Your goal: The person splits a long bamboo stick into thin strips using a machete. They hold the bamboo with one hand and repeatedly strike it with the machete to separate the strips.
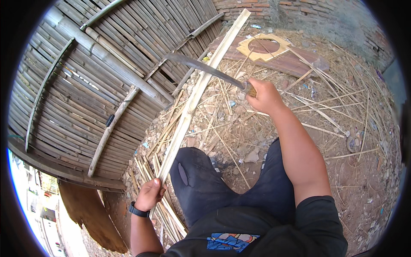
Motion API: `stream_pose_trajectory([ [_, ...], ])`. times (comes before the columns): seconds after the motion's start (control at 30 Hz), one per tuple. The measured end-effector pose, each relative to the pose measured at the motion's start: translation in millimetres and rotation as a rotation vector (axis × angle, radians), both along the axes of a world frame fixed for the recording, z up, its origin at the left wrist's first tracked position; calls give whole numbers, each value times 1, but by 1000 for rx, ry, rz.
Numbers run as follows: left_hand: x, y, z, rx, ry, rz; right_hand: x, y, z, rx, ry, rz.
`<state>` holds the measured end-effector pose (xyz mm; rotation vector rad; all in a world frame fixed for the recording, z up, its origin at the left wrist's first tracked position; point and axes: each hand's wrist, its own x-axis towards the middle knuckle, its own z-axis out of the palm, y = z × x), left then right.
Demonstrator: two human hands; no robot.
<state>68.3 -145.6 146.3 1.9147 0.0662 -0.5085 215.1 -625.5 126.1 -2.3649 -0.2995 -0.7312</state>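
A long split bamboo strip (187, 112) slants from beside my left knee up toward the brick wall. My left hand (149, 194), with a dark watch on the wrist, is closed round its near end. In my right hand (264, 97) is a machete (214, 72), gripped by its wooden handle. Its long dark blade points left and crosses the strip's upper half; whether the two touch I cannot tell. Several pale bamboo strips (171, 220) lie in a bundle beside my left leg, under the held strip.
A bamboo slat wall (107, 73) rises close on the left. Ahead stands a brick wall (299, 13). Thin bamboo splints (334, 109) and shavings litter the ground. A brown board (299, 64) lies at the back, with a yellowish frame (280, 51) with a round hole on it.
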Motion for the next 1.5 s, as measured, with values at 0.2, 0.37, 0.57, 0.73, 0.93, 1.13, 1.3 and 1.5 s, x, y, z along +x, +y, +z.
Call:
stream_pose_trajectory([
  [0.2, 0, 2, -9, -9, 1, -8, -5, 22, -3, -141, -7, 176],
  [0.37, 1, -3, -4, 11, -29, -53, -3, 17, 2, -196, -94, 183],
  [0.57, -2, 3, 0, -10, 17, 1, 4, -2, -5, 1, -57, -10],
  [0.73, -2, 4, -7, -4, -21, -43, -11, 26, 7, -320, -184, 218],
  [0.93, -7, 10, 1, 76, -32, -1, 3, -7, 1, 29, -71, -40],
  [1.13, -5, 4, -2, 67, -96, -24, -7, 31, -1, -140, -43, 168],
  [1.3, -9, 5, 1, 141, -219, -61, -11, 42, 1, -310, -220, 271],
  [1.5, -12, 12, 4, 232, -311, -6, 2, 11, -4, -36, -57, 46],
])
